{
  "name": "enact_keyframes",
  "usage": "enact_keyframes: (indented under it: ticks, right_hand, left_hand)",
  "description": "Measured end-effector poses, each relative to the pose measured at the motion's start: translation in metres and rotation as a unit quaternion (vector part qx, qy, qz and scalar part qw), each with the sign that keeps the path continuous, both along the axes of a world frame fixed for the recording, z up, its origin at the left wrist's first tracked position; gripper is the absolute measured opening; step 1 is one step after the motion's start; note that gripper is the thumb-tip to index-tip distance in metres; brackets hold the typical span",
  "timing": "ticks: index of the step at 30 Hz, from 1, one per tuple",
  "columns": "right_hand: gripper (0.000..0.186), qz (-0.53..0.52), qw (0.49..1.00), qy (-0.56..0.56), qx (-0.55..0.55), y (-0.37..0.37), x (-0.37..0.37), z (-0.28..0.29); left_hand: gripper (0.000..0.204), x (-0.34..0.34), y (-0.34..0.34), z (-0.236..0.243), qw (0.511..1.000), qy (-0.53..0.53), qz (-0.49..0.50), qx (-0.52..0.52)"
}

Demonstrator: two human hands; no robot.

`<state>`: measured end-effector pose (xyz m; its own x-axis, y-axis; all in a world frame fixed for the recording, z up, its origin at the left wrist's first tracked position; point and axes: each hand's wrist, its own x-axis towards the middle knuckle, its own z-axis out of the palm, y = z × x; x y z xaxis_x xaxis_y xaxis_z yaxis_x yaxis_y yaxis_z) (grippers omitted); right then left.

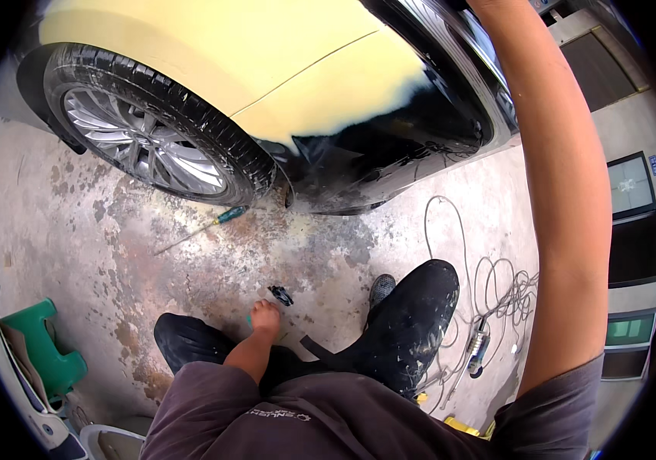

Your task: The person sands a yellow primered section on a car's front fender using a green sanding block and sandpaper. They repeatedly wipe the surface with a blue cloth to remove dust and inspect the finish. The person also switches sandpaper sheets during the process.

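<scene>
My left hand (265, 316) is low in front of me, over my left thigh, its fingers curled closed. A bit of green shows at its left side, but what it holds is too small to name. Just beyond the fingers lies a small black object (280, 295) on the floor. My right arm stretches up past the car's side, and the hand is cut off by the top edge. The car's body panel (305, 69) is coated pale yellow, fading into glossy black toward the right. The wheel (144, 138) has a dusty tyre and silver spokes.
A screwdriver (230, 215) with a teal handle lies beside the tyre. On the right, a tangled cable (508, 287) trails near a tool (477, 349) on the floor. A green plastic stool (48, 349) stands at left. Dark framed panels (634, 249) line the right side.
</scene>
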<state>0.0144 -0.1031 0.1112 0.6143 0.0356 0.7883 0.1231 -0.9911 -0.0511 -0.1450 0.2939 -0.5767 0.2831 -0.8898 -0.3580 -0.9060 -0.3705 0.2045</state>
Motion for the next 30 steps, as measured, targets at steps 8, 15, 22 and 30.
enact_keyframes:
  ticks: [8, 15, 22, 30]
  right_hand:
    - [0.032, -0.035, 0.998, 0.008, 0.042, 0.013, -0.001, 0.003]
    - [0.032, -0.054, 0.998, 0.011, -0.004, 0.009, -0.007, 0.007]
    - [0.032, 0.014, 0.999, -0.036, 0.024, 0.006, 0.013, -0.004]
    - [0.032, -0.006, 1.000, -0.013, 0.017, 0.001, -0.005, 0.000]
  left_hand:
    - [0.024, 0.032, 0.009, -0.011, 0.991, 0.062, -0.068, 0.096]
    - [0.026, 0.025, 0.012, -0.021, 0.970, 0.174, -0.156, 0.072]
    - [0.027, 0.040, 0.033, -0.026, 0.957, 0.230, -0.176, 0.031]
    - [0.028, 0.037, 0.030, -0.025, 0.920, 0.307, -0.244, 0.029]
